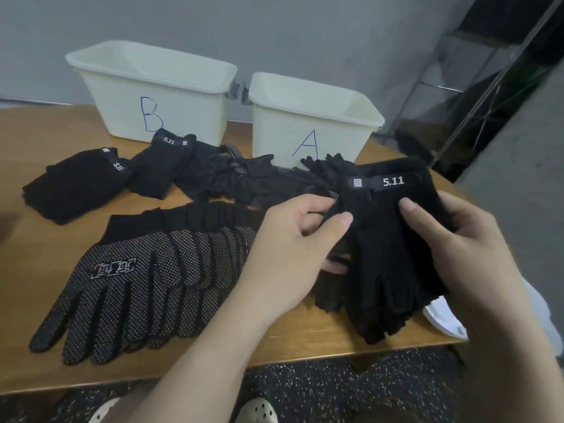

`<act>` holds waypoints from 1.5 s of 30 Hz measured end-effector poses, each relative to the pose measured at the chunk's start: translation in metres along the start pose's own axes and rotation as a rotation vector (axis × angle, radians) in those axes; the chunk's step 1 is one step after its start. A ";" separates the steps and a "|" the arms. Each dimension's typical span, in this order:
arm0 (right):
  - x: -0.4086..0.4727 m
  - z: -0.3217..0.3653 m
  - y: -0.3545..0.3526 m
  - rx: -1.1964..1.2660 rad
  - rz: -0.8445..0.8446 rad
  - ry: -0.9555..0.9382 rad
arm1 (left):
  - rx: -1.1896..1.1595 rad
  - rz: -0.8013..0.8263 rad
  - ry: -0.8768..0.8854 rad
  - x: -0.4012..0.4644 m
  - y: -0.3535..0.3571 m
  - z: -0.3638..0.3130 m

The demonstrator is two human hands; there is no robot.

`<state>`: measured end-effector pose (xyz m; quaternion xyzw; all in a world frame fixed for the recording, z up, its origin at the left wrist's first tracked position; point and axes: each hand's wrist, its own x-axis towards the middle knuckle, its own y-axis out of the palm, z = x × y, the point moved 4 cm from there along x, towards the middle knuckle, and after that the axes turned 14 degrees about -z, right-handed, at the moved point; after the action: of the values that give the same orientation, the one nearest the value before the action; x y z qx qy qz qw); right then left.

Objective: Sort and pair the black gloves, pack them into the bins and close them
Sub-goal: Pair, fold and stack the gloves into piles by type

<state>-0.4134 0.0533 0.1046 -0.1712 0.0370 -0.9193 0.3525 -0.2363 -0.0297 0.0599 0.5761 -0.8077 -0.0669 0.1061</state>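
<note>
Both hands hold a stack of black fingerless gloves (393, 239) with a "5.11" label, above the table's right front. My left hand (293, 239) pinches the stack's left edge, thumb on top. My right hand (457, 236) grips its right side, thumb pressing the top glove. A fanned stack of dotted full-finger gloves (143, 279) lies flat at the front left. More black gloves form a jumbled pile (244, 178) mid-table, and two folded "5.11" bundles (76, 181) lie at the left. Two open cream bins stand behind: bin B (158, 96) and bin A (308, 129).
The wooden table (30, 141) ends close to me; below it are a speckled dark floor and light shoes (259, 410). A white object (445, 319) pokes out under the held stack at the right edge. A metal rack (476, 87) stands at the back right.
</note>
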 end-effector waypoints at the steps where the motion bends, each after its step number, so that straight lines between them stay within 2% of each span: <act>1: 0.002 -0.003 -0.002 -0.008 0.001 0.017 | 0.037 -0.014 0.010 0.001 0.002 0.001; 5: 0.011 -0.014 -0.009 -0.073 -0.040 0.055 | 0.147 -0.062 0.047 0.002 0.005 0.007; 11: 0.019 -0.028 -0.013 -0.281 -0.088 0.017 | 0.362 -0.076 0.122 0.000 0.011 0.022; 19: 0.017 -0.038 -0.007 -0.459 -0.110 0.003 | 0.361 -0.087 0.140 -0.002 0.014 0.032; 26: -0.008 -0.012 0.014 -0.598 -0.199 -0.373 | 0.400 -0.129 0.175 -0.003 0.013 0.033; 29: -0.018 -0.008 0.031 -0.599 -0.085 -0.447 | 0.396 -0.137 0.179 -0.004 0.012 0.035; 34: -0.014 -0.033 0.053 -0.672 0.224 -0.335 | 0.504 -0.119 0.198 -0.005 0.007 0.040; 39: -0.006 -0.052 0.051 -0.659 0.271 -0.262 | 0.584 -0.024 0.182 -0.005 0.009 0.044; 45: -0.006 -0.053 0.055 -0.683 0.285 -0.221 | 0.556 -0.031 0.143 -0.012 -0.004 0.041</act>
<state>-0.3923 0.0129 0.0430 -0.3700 0.3261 -0.7719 0.4012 -0.2396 -0.0201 0.0179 0.5985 -0.7767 0.1962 -0.0001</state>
